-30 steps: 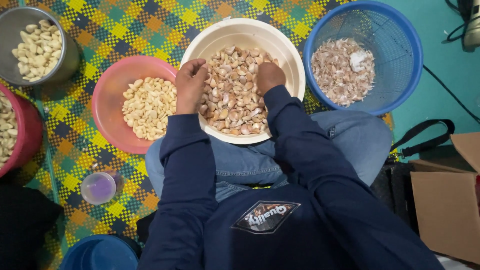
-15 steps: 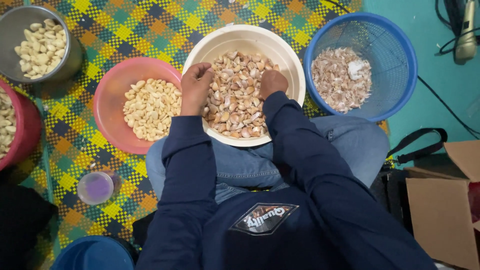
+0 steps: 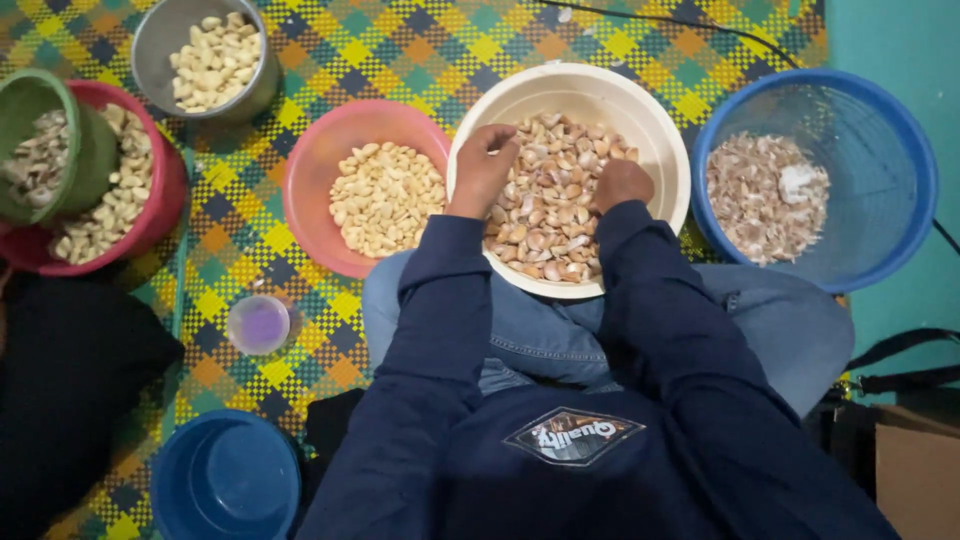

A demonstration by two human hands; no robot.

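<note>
A cream bowl (image 3: 640, 110) rests on my lap, full of unpeeled garlic cloves (image 3: 555, 215). My left hand (image 3: 482, 170) sits at the bowl's left side, fingers curled down among the cloves. My right hand (image 3: 620, 182) lies on the cloves right of centre, fingers bent under so what they pinch is hidden. Beside my left hand, a pink bowl (image 3: 315, 160) holds peeled cloves (image 3: 388, 198). To the right, a blue basket (image 3: 900, 150) holds garlic skins (image 3: 765, 195).
On the chequered mat stand a grey pot (image 3: 160, 40) of peeled cloves, a red bowl (image 3: 165, 190) with a green bowl (image 3: 30, 105) inside it, a small clear cup (image 3: 258, 324) and a blue bucket (image 3: 225, 480). A cardboard box (image 3: 915, 470) is at the lower right.
The view has shifted so the bowls appear further right and lower. Both hands stay in the cream bowl, the left one now curled more over the cloves.
</note>
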